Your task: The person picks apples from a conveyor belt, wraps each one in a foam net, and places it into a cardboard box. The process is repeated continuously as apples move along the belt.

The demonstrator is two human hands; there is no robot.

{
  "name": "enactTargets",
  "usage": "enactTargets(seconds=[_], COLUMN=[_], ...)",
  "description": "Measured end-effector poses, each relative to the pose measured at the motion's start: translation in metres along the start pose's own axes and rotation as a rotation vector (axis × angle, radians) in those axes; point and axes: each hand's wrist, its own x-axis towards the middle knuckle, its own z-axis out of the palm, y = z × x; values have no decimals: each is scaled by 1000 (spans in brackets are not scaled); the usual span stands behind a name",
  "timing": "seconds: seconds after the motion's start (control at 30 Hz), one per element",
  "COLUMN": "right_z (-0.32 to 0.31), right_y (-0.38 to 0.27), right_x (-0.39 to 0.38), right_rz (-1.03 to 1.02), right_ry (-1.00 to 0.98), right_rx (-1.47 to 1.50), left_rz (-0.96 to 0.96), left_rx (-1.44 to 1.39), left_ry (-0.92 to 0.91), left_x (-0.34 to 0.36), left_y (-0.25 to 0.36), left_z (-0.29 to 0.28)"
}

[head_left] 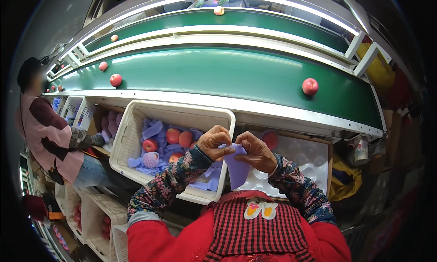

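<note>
A purple foam fruit net [236, 170] hangs in front of my chest, its upper edge pinched by both hands. My left hand [214, 143] is closed on one side of that edge, fingertips together. On the other side my right hand [257, 153] pinches it too. The net looks flat. To the left is a white plastic crate [125, 139] holding more purple nets and several red apples [173, 135], one of them inside a net [150, 159]. Beyond my right hand, a red apple [270, 139] rests at a white moulded tray [298, 155] in a cardboard box.
A green conveyor belt [205, 73] runs across ahead, carrying a few apples [310, 86]; a second belt [182, 27] lies behind it. At far left stands a co-worker [45, 125] in pink. Crates of apples [101, 219] sit at lower left, a yellow bag [346, 178] at right.
</note>
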Motion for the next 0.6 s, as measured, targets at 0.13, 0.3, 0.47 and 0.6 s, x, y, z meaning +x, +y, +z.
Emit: enactTargets(seconds=[0.13, 0.3, 0.47, 0.6], right_z=[-5, -19, -12, -21], right_y=[-10, -18, -21, -36], right_x=[-16, -25, -34, -45], right_rz=[252, -262, -166, 33], right_ry=[-175, 221, 363, 114], right_rx=[147, 126, 829, 458], left_rz=[20, -172, -300, -247], left_rx=[-225, -792, -1138, -884], left_ry=[-48, 12, -225, -116], left_x=[15, 17, 26, 30], left_y=[14, 10, 17, 8], left_z=[11, 31, 53, 39])
